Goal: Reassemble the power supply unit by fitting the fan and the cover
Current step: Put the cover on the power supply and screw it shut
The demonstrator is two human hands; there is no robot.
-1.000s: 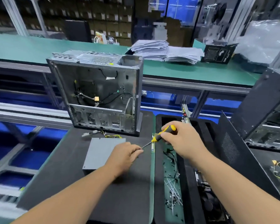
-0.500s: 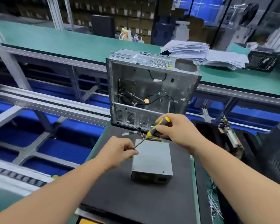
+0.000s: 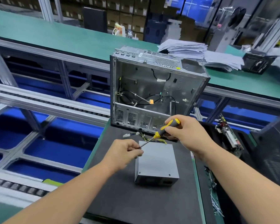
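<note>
Your view has swung left since a second ago, so the power supply unit [image 3: 157, 160] now sits centred on the dark mat [image 3: 120, 199], cover on, at 6 o'clock from the open computer case [image 3: 152, 88]. Your right hand [image 3: 186, 135] still grips the screwdriver [image 3: 162, 132] handle; your left hand [image 3: 124, 152] still pinches its tip, perhaps seating a screw, though none shows. The cover likely awaits fastening.

Around one open computer case [image 3: 153, 92] are one grey power supply [image 3: 157, 162], one screwdriver [image 3: 160, 133], two hands and two paper stacks [image 3: 200, 54].
</note>
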